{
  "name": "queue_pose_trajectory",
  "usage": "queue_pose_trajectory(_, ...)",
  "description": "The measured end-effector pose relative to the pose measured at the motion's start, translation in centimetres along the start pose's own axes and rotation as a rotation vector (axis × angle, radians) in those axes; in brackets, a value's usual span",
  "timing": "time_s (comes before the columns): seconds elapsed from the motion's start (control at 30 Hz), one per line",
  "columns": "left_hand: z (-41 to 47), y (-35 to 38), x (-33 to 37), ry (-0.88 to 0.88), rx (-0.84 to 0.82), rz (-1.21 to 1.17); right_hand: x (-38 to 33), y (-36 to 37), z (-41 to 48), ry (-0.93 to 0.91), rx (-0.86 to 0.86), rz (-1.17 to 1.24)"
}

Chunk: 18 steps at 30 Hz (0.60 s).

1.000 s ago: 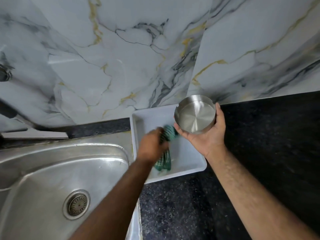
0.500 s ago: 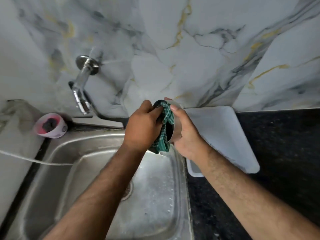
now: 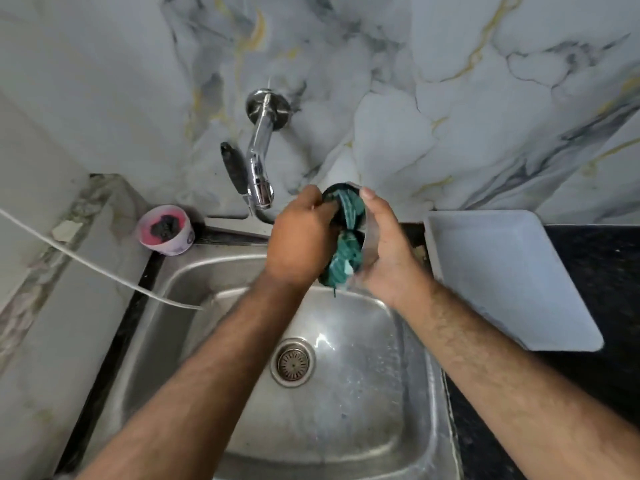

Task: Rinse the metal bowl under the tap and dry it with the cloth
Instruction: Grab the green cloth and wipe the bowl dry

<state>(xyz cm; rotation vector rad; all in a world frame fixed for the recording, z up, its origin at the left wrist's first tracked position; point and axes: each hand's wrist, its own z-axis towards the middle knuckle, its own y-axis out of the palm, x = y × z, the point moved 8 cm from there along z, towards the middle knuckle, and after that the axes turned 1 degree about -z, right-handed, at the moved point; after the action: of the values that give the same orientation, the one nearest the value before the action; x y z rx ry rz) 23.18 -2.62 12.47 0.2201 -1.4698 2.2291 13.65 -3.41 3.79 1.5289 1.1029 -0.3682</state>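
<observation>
My right hand holds the metal bowl on its side above the back of the sink, its mouth turned left. The green striped cloth is bunched inside the bowl and hangs below its rim. My left hand grips the cloth and presses it into the bowl. Most of the bowl is hidden by the two hands and the cloth. The chrome tap sticks out of the wall just left of my hands, with no water running from it.
The steel sink lies below, wet, with its drain at the centre. A white tray sits on the black counter at the right. A pink cup holding a dark scrubber stands at the back left. A white cord crosses the left side.
My left hand lifted the cloth from the white tray and pushed it into the bowl. Both hands carried the bowl left from above the tray to above the sink.
</observation>
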Motion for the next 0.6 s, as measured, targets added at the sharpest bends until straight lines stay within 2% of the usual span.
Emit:
queue_pose_trajectory(0.07,-0.6,1.5,-1.4,-0.006,-0.232,0.155,-0.6,-0.3,0.5,-0.025,0.021,-0.125)
queue_pose_trajectory(0.1,-1.0,2.3,-2.1,-0.018,-0.368,0.073,-0.7,-0.5,0.6,-0.033,0.023,-0.140)
queue_pose_trajectory(0.17,-2.1,3.1,-2.3,-0.117,-0.591,-0.445,-0.5,-0.7,0.7,-0.033,0.011,-0.069)
queue_pose_trajectory(0.2,-2.3,3.0,-1.9,-0.195,-0.591,-0.744,-0.1,-0.5,0.8,-0.011,0.005,-0.004)
queue_pose_trajectory(0.23,-1.8,2.6,-2.0,-0.237,-0.485,-0.934,0.3,-0.1,0.9,0.014,-0.005,0.055)
queue_pose_trajectory(0.27,-0.9,2.0,-2.4,-0.234,-0.330,-0.954,0.8,0.4,1.0,0.031,-0.018,0.088)
queue_pose_trajectory(0.33,0.4,0.1,-3.1,-0.154,-0.008,-0.637,1.7,0.9,1.2,0.051,-0.019,0.089)
queue_pose_trajectory(0.37,0.7,-0.5,-2.9,-0.074,0.070,-0.420,1.9,1.0,1.2,0.063,0.004,0.069)
queue_pose_trajectory(0.4,0.8,-0.6,-2.4,0.015,0.070,-0.209,1.8,0.8,1.3,0.065,0.024,0.036)
queue_pose_trajectory(0.47,0.6,1.2,-2.0,0.051,-0.115,0.100,0.6,0.0,1.5,0.029,0.032,-0.057)
queue_pose_trajectory(0.5,0.3,2.1,-2.1,0.038,-0.235,0.177,-0.1,-0.4,1.5,0.006,0.041,-0.096)
queue_pose_trajectory(0.57,-0.4,3.9,-1.9,0.066,-0.502,0.083,-0.6,-1.4,1.6,-0.021,0.060,-0.100)
queue_pose_trajectory(0.6,-0.5,4.2,-1.6,0.072,-0.615,-0.094,-0.4,-1.8,1.5,-0.025,0.064,-0.071)
